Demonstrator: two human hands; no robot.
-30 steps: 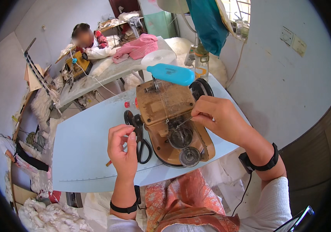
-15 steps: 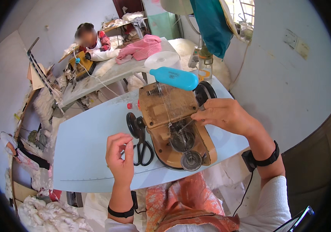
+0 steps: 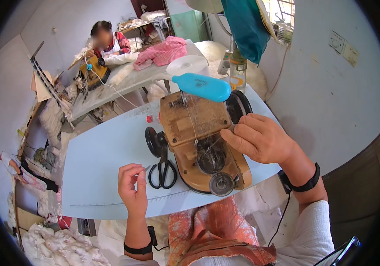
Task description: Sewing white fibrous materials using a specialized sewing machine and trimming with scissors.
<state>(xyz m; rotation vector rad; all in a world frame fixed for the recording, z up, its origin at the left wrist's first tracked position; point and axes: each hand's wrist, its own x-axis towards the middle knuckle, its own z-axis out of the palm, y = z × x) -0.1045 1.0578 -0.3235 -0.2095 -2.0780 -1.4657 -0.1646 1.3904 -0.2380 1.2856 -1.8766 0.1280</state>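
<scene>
A brown sewing machine with round metal discs at its front stands on the light blue table. My right hand is at the machine's right side, thumb and fingertips pinched together beside a thin metal rod. Whether the rod belongs to the machine or is held, I cannot tell. My left hand hovers over the front of the table, fingers curled and thumb pressed to them; anything inside the pinch is too small to make out. Beside it lie black-handled scissors. A thread runs down the machine's front.
A bright blue lamp-like head hangs over the machine, and a black handwheel sits behind my right hand. Behind are a white thread cone and a second table where another person works. White fleece is heaped at the lower left.
My left hand has shifted slightly left and down, away from the scissors. My right hand has turned a little and stays beside the rod. The person at the far table has raised their head.
</scene>
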